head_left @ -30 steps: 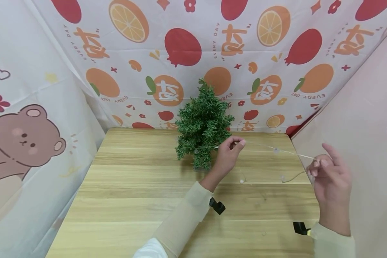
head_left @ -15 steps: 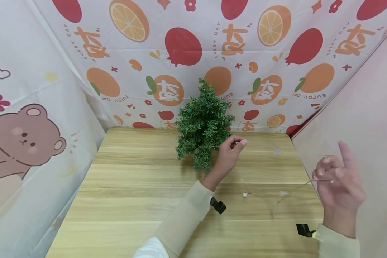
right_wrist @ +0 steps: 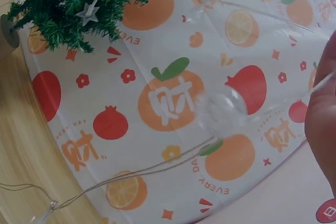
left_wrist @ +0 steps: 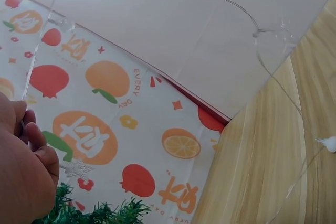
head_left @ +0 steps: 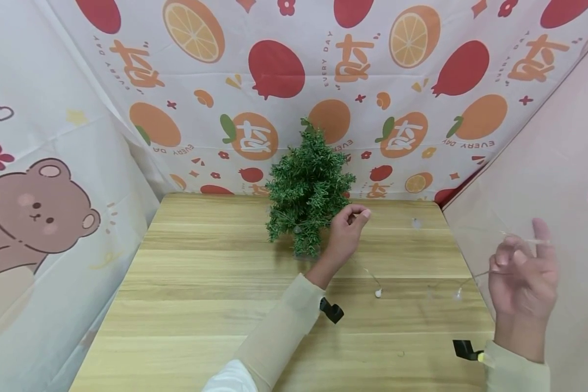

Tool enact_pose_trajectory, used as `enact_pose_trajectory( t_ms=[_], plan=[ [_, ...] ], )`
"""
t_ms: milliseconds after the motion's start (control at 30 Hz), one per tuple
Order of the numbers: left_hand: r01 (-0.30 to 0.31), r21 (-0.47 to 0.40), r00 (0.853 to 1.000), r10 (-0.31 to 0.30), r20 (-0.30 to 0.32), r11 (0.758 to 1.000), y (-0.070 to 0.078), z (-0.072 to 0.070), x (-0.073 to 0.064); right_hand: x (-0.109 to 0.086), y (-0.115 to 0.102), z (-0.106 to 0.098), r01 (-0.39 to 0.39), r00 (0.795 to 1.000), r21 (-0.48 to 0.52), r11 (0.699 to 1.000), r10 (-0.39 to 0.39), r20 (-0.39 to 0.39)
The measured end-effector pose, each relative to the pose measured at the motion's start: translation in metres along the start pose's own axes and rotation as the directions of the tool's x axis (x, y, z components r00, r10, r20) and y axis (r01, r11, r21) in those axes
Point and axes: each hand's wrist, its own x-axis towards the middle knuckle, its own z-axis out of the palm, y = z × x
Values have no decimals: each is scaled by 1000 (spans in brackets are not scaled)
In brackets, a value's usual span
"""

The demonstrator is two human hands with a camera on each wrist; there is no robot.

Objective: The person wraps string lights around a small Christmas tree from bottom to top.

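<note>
A small green artificial Christmas tree point(head_left: 306, 185) stands upright at the back of the table. At its right side my left hand point(head_left: 345, 231) pinches the thin wire of a string of fairy lights; a clear star-shaped light point(left_wrist: 77, 169) hangs by those fingers in the left wrist view. Off to the right, my right hand point(head_left: 524, 272) is raised with index finger up and other fingers curled on the wire. Between the hands the wire stretches across, very faint in the head view. A lower loop carries small lights, one a white star-like bulb point(head_left: 378, 293).
The wooden table point(head_left: 186, 305) spreads out in front and to the left. A fruit-print cloth point(head_left: 191, 71) hangs close behind the tree. Plain pinkish cloth point(head_left: 558, 163) forms the right side, and a bear-print cloth point(head_left: 44, 218) the left.
My right hand has moved right, away from the tree, with the wire running through or along it. The dangling white bulb has shifted down and slightly right. My left hand has barely moved.
</note>
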Motion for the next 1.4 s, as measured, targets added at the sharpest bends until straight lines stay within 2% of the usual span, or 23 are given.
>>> enact_pose_trajectory(
  t_ms=[67, 167, 267, 333, 600, 700, 767, 833, 867, 900, 933, 967, 1000, 1033, 1067, 1100, 1133, 1167, 1267, 1300, 1333, 1400],
  plan=[
    [-2, -3, 1000, 2, -6, 1000, -2, -1, 0, 2, -2, 2, 37, 993, -26, 999, -39, -108],
    [0, -2, 1000, 0, -14, 1000, -2, -1, 0, 6, -4, 4, 60, 971, -90, 994, -80, -227],
    [7, 0, 1000, -7, -20, 1000, -3, 0, 0, 9, -8, 6, 72, 950, -140, 988, -110, -293],
    [14, 1, 1000, -14, -27, 1000, -3, 1, 0, 11, -10, 7, 79, 942, -159, 984, -126, -312],
    [13, 22, 999, -12, -50, 1000, -4, 4, -2, 14, -17, 9, 142, 949, -114, 983, -168, -265],
    [13, 26, 999, -12, -53, 1000, -6, 5, -2, 15, -15, 11, 167, 941, -112, 980, -192, -277],
    [14, 26, 998, -12, -58, 1000, -7, 5, -2, 17, -12, 11, 163, 932, -214, 963, -221, -288],
    [16, 31, 998, -14, -60, 999, -7, 5, -2, 20, -10, 11, 108, 919, -345, 932, -226, -324],
    [17, 34, 998, -15, -61, 999, -8, 6, -2, 21, -9, 11, 51, 911, -463, 885, -231, -343],
    [18, 36, 998, -16, -60, 999, -8, 6, -2, 22, -9, 12, -31, 903, -572, 820, -223, -368],
    [21, 38, 998, -19, -58, 999, -8, 6, -1, 22, -9, 12, -128, 897, -696, 707, -216, -385],
    [24, 41, 998, -21, -57, 999, -8, 6, -1, 22, -10, 12, -236, 896, -802, 549, -196, -398],
    [27, 44, 998, -24, -56, 999, -8, 6, -1, 22, -12, 12, -328, 897, -872, 364, -169, -408],
    [29, 45, 998, -26, -55, 999, -8, 6, -1, 21, -13, 12, -387, 900, -906, 171, -144, -412],
    [29, 45, 998, -26, -56, 999, -8, 6, -1, 21, -15, 12, -418, 902, -908, -4, -121, -415],
    [29, 46, 998, -27, -57, 998, -9, 6, -1, 21, -17, 12, -423, 906, -894, -147, -101, -411],
    [29, 46, 998, -26, -59, 999, -9, 6, -2, 21, -19, 11, -411, 911, -870, -272, -85, -404],
    [27, 44, 998, -24, -63, 999, -9, 6, -2, 21, -21, 11, -396, 916, -848, -352, -80, -394],
    [24, 38, 997, -21, -75, 999, -10, 6, -2, 22, -24, 9, -413, 904, -776, -477, -109, -414],
    [24, 37, 997, -21, -78, 999, -10, 6, -2, 22, -25, 8, -426, 897, -752, -504, -125, -425],
    [24, 35, 997, -21, -80, 999, -10, 5, -2, 22, -26, 8, -447, 886, -733, -513, -143, -441],
    [26, 34, 996, -24, -82, 999, -10, 5, -2, 23, -27, 8, -504, 858, -717, -482, -184, -479]
  ],
)
